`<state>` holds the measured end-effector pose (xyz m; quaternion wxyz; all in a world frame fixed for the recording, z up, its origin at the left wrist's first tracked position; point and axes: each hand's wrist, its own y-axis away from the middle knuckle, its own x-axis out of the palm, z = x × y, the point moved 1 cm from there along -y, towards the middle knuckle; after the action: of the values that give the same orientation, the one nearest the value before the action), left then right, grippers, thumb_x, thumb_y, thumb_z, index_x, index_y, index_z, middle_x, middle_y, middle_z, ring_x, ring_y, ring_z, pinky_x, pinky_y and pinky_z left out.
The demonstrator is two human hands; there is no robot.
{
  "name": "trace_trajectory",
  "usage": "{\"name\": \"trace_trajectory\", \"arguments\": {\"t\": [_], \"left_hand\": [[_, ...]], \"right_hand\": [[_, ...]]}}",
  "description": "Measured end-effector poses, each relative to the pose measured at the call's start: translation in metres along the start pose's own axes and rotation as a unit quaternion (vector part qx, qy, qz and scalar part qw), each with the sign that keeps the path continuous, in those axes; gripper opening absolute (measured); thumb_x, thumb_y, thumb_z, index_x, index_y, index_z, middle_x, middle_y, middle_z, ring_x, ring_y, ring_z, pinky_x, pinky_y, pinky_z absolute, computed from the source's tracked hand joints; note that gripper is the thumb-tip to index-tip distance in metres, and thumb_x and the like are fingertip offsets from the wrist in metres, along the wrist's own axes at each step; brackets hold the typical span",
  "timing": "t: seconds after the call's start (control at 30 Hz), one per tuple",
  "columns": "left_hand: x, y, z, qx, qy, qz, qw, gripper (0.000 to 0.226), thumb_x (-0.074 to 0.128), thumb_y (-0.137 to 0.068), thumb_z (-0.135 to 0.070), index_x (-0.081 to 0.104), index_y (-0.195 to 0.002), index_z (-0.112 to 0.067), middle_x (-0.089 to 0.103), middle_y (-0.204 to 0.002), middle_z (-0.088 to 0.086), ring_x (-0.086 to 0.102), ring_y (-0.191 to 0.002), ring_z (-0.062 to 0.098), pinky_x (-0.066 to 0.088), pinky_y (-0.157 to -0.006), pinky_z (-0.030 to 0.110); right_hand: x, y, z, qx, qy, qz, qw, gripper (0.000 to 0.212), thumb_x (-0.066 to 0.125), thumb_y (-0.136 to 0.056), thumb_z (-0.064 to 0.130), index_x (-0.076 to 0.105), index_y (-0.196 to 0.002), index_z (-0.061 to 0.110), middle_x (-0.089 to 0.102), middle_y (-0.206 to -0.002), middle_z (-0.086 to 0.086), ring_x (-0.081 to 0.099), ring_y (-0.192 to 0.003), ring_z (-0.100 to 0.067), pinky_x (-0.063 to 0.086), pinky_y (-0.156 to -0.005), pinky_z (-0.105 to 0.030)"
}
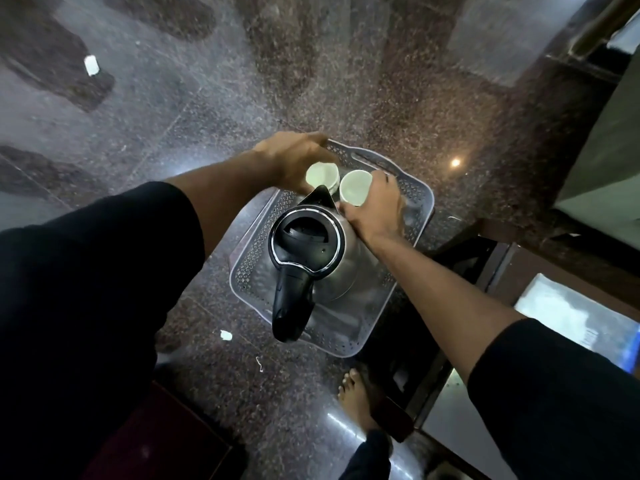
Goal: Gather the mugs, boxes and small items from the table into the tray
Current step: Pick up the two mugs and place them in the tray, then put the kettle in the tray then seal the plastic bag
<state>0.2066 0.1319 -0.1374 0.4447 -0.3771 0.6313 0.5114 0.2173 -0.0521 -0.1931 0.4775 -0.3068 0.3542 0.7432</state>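
Note:
A clear perforated plastic tray (374,317) sits low over the speckled granite floor. A steel electric kettle (308,251) with a black lid and handle stands in its middle. At the tray's far end are two white mugs. My left hand (294,157) curls round the left mug (321,174), which seems to sit on other white crockery. My right hand (375,206) grips the right mug (355,188) from its right side. Both mugs are upright and look empty.
Dark furniture (467,258) stands right of the tray, with a white and blue box (578,320) further right. A bare foot (356,396) is below the tray. Small white scraps (90,65) lie on the floor, another (226,335) near the tray's left.

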Motion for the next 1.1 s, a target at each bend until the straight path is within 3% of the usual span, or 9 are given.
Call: {"name": "trace_trajectory", "arguments": {"t": [0.13,0.23,0.37,0.53,0.63,0.73,0.83,0.97,1.1], "left_hand": [[0.001,-0.003,0.001,0.011,-0.049,-0.036,0.998,0.064,0.079,-0.084,-0.053,0.059,-0.140,-0.030,0.063,-0.130,0.001,0.072,-0.107,0.033,0.053,-0.068,0.040],[-0.002,-0.005,0.000,-0.002,-0.067,-0.046,0.997,0.067,0.084,-0.083,-0.044,0.059,-0.140,-0.022,0.066,-0.127,0.005,0.072,-0.105,0.037,0.060,-0.076,0.048],[-0.001,-0.004,-0.001,-0.010,-0.069,-0.060,0.996,0.067,0.086,-0.082,-0.042,0.060,-0.140,-0.021,0.065,-0.126,0.007,0.072,-0.104,0.039,0.056,-0.081,0.047],[0.007,0.003,0.000,-0.028,-0.023,-0.107,0.994,0.063,0.082,-0.084,-0.037,0.060,-0.141,-0.021,0.063,-0.132,0.006,0.066,-0.118,0.034,0.055,-0.089,0.045],[0.013,0.014,-0.001,-0.076,0.012,-0.136,0.988,0.078,0.086,-0.080,-0.031,0.053,-0.150,-0.020,0.055,-0.147,0.005,0.056,-0.133,0.028,0.055,-0.100,0.045],[0.024,0.033,-0.007,-0.155,0.102,-0.177,0.967,0.072,0.085,-0.080,-0.026,0.056,-0.146,-0.023,0.054,-0.146,0.001,0.058,-0.132,0.026,0.057,-0.099,0.047],[0.039,0.060,-0.018,-0.261,0.245,-0.235,0.903,0.040,0.079,-0.089,-0.024,0.067,-0.127,-0.023,0.063,-0.133,-0.002,0.069,-0.109,0.022,0.060,-0.091,0.044],[0.049,0.116,-0.047,-0.427,0.436,-0.346,0.713,0.015,0.069,-0.099,-0.035,0.076,-0.103,-0.023,0.079,-0.097,-0.005,0.076,-0.088,0.017,0.063,-0.087,0.043],[0.060,0.166,-0.102,-0.416,0.497,-0.378,0.661,0.033,0.057,-0.103,-0.054,0.070,-0.098,-0.024,0.073,-0.088,-0.005,0.067,-0.079,0.010,0.059,-0.079,0.047]], "right_hand": [[0.001,0.000,0.001,0.004,-0.016,-0.022,1.000,0.069,0.086,-0.077,0.040,0.053,-0.130,0.010,0.052,-0.133,-0.009,0.061,-0.116,-0.033,0.049,-0.095,-0.042],[0.001,-0.004,0.004,0.019,-0.027,-0.036,0.999,0.071,0.089,-0.073,0.041,0.052,-0.126,0.011,0.054,-0.129,-0.008,0.062,-0.115,-0.033,0.049,-0.093,-0.041],[0.004,-0.004,0.006,0.025,-0.057,-0.060,0.996,0.073,0.093,-0.069,0.036,0.046,-0.120,0.014,0.059,-0.124,-0.007,0.065,-0.108,-0.032,0.047,-0.084,-0.035],[0.005,-0.002,-0.003,0.042,-0.093,-0.061,0.993,0.077,0.095,-0.065,0.040,0.047,-0.119,0.013,0.062,-0.123,-0.006,0.063,-0.111,-0.029,0.045,-0.086,-0.033],[-0.001,0.005,-0.013,0.056,-0.111,-0.073,0.990,0.081,0.092,-0.064,0.051,0.047,-0.120,0.012,0.061,-0.120,-0.006,0.059,-0.109,-0.025,0.045,-0.090,-0.033],[-0.006,0.023,-0.025,0.065,-0.146,-0.088,0.983,0.059,0.082,-0.076,0.054,0.053,-0.107,0.014,0.062,-0.103,-0.001,0.058,-0.094,-0.020,0.050,-0.089,-0.039],[-0.004,0.046,-0.036,0.019,-0.154,-0.064,0.986,0.031,0.068,-0.091,0.048,0.062,-0.086,0.018,0.067,-0.081,0.002,0.062,-0.076,-0.018,0.053,-0.076,-0.037],[0.004,0.070,-0.046,-0.037,-0.185,-0.003,0.982,0.037,0.055,-0.102,0.040,0.053,-0.069,0.023,0.056,-0.063,0.006,0.051,-0.062,-0.011,0.040,-0.063,-0.034],[0.002,0.072,-0.050,-0.047,-0.234,0.037,0.970,0.037,0.051,-0.102,0.047,0.060,-0.078,0.020,0.064,-0.073,0.003,0.056,-0.073,-0.014,0.048,-0.074,-0.041]]}}
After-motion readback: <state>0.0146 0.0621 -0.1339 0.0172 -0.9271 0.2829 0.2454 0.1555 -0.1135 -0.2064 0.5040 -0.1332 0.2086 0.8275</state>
